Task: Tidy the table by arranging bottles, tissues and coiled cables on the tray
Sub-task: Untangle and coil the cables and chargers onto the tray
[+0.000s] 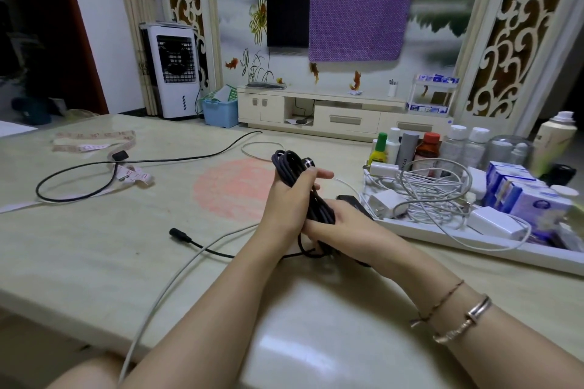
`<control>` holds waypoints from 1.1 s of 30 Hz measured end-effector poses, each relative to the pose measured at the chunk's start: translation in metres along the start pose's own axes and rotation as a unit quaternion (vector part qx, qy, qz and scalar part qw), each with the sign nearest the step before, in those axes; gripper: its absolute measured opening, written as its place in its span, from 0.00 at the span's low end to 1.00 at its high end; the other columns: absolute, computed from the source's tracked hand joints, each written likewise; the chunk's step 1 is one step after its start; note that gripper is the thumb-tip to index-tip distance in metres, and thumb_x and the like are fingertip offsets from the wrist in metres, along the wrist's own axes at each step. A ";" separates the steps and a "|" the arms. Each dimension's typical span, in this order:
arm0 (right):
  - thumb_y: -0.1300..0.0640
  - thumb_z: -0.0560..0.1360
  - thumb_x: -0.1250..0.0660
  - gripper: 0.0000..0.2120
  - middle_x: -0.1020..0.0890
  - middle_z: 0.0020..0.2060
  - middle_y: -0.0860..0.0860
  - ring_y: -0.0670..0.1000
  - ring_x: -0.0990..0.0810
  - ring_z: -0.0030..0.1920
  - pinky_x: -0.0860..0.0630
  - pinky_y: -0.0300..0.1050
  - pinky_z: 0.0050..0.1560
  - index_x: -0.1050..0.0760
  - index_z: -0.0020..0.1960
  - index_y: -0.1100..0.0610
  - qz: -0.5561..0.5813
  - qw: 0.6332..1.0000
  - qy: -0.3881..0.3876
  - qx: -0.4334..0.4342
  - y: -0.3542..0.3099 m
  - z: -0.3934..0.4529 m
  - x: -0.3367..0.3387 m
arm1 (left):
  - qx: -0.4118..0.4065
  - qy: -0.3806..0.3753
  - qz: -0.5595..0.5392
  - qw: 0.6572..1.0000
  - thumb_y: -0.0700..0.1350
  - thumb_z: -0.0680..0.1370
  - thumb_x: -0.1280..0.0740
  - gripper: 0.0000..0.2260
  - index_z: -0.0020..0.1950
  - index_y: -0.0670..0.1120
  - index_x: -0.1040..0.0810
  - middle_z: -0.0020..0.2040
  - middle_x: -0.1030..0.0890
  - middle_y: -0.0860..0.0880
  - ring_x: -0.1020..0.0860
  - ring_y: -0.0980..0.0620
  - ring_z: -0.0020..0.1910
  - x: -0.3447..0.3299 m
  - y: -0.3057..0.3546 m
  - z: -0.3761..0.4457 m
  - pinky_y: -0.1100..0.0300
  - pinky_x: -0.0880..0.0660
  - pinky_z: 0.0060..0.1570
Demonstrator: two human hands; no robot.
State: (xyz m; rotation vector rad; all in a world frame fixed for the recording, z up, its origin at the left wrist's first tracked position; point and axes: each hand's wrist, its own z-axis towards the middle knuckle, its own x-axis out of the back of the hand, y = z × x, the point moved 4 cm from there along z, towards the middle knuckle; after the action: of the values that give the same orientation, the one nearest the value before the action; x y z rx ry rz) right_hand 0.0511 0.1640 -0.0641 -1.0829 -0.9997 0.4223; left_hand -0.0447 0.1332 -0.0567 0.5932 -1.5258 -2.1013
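Observation:
A black cable coiled into a bundle (292,167) stands upright over the middle of the table. My left hand (289,202) grips it around the middle, fingers wrapped over the coil. My right hand (335,224) holds the bundle's lower part from the right. The cable's loose end with a black plug (177,233) trails on the table to the left. The white tray (474,245) at the right holds white coiled cables with chargers (433,189), blue tissue packs (521,193) and several bottles (426,147) along its far side.
A second black cable (104,167) loops across the table's left part beside a pink measuring tape (94,140). A grey cable (177,275) runs off the near edge, a thin white one (256,144) lies farther back. A tall spray can (553,139) stands far right.

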 end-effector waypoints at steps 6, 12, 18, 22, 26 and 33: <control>0.63 0.77 0.41 0.12 0.30 0.24 0.48 0.47 0.32 0.24 0.36 0.37 0.25 0.32 0.35 0.56 -0.013 0.995 0.096 -0.006 0.004 0.000 0.017 | -0.047 -0.009 0.085 0.995 0.56 0.77 0.35 0.14 0.47 0.45 0.25 0.39 0.22 0.53 0.23 0.57 0.39 0.002 0.006 0.004 0.67 0.28 0.41; 0.61 0.79 0.45 0.11 0.24 0.25 0.52 0.49 0.32 0.20 0.36 0.36 0.21 0.33 0.38 0.58 0.055 0.986 0.148 -0.046 0.002 -0.002 0.030 | -0.059 -0.055 0.257 0.963 0.65 0.76 0.42 0.24 0.45 0.44 0.24 0.36 0.23 0.52 0.26 0.54 0.36 0.009 0.013 0.002 0.64 0.33 0.35; 0.60 0.77 0.42 0.11 0.27 0.23 0.57 0.51 0.35 0.20 0.38 0.36 0.22 0.31 0.36 0.60 0.118 0.976 0.159 -0.086 0.008 -0.004 0.036 | -0.185 -0.062 0.463 0.864 0.48 0.82 0.43 0.15 0.49 0.42 0.20 0.42 0.23 0.46 0.25 0.45 0.46 0.009 0.022 -0.015 0.56 0.30 0.46; 0.61 0.75 0.40 0.06 0.29 0.21 0.55 0.51 0.35 0.19 0.38 0.36 0.21 0.27 0.40 0.59 0.104 0.976 0.171 -0.092 0.012 -0.002 0.040 | -0.378 -0.025 0.613 0.694 0.46 0.79 0.34 0.11 0.41 0.41 0.19 0.38 0.20 0.43 0.23 0.42 0.44 0.001 0.044 -0.028 0.54 0.31 0.42; 0.63 0.76 0.40 0.06 0.29 0.22 0.57 0.51 0.36 0.19 0.37 0.36 0.21 0.28 0.42 0.60 0.118 0.976 0.158 -0.094 0.012 -0.002 0.040 | -0.410 -0.031 0.671 0.617 0.42 0.63 0.20 0.11 0.35 0.45 0.23 0.25 0.25 0.50 0.25 0.48 0.30 0.004 0.052 -0.031 0.61 0.31 0.30; 0.61 0.77 0.40 0.08 0.21 0.27 0.56 0.50 0.28 0.24 0.34 0.39 0.26 0.27 0.40 0.59 0.075 0.989 0.106 -0.072 0.005 -0.007 0.037 | -0.478 -0.141 0.628 0.598 0.37 0.67 0.25 0.09 0.42 0.49 0.20 0.39 0.20 0.51 0.22 0.46 0.40 0.002 0.047 -0.038 0.58 0.24 0.43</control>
State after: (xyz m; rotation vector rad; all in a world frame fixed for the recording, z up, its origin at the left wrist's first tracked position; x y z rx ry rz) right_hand 0.0764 0.1889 -0.0518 -1.3098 -0.7719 0.3513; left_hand -0.0180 0.0914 -0.0231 -1.0021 -0.3095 -1.3783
